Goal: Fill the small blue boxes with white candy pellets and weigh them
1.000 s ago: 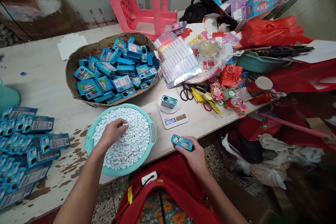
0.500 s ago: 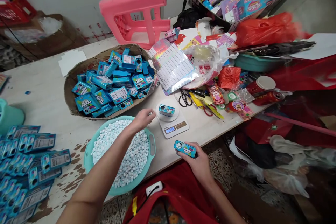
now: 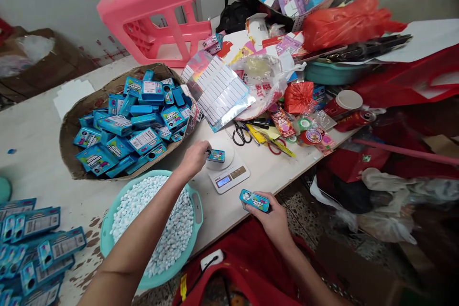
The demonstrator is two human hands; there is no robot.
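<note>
Box [image 3: 255,201] in right hand [image 3: 275,218] | long axis crosswise | hole end points left

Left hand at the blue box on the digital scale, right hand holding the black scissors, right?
The left hand is at the blue box on the digital scale, but the head view shows the right hand holding a second blue box; the black scissors lie on the table.
</note>
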